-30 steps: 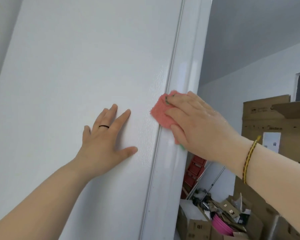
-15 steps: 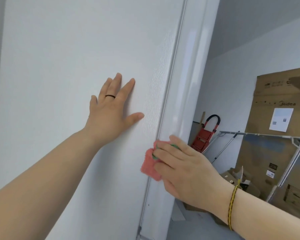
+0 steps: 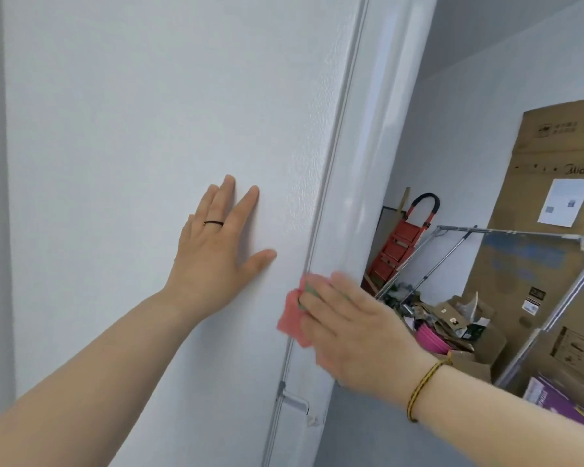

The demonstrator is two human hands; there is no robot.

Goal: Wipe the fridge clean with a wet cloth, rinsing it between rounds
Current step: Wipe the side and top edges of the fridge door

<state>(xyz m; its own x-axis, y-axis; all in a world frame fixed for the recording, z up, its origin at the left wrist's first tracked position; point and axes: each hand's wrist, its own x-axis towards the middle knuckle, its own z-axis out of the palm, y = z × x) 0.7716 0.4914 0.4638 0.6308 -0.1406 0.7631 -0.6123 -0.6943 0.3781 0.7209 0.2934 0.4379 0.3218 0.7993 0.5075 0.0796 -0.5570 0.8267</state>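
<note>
Downward wiping stroke: pink cloth [image 3: 292, 318], pressed under the straight fingers [image 3: 321, 291] of the right hand [image 3: 354, 328], has slid lower along the front edge of the fridge [image 3: 149, 129], near frame centre, left hand [image 3: 216, 254] still splayed flat beside it; round apparently unfinished.

The fridge [image 3: 149, 112] side looks matt and finely pebbled, its door edge [image 3: 378, 163] smooth and glossy. The cloth [image 3: 292, 318] is fuzzy fabric; the box [image 3: 553, 156] matt cardboard.

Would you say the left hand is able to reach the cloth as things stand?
Probably yes: the left hand lies flat on the fridge close beside the cloth, bare panel between them, though the right hand covers most of it.
</note>
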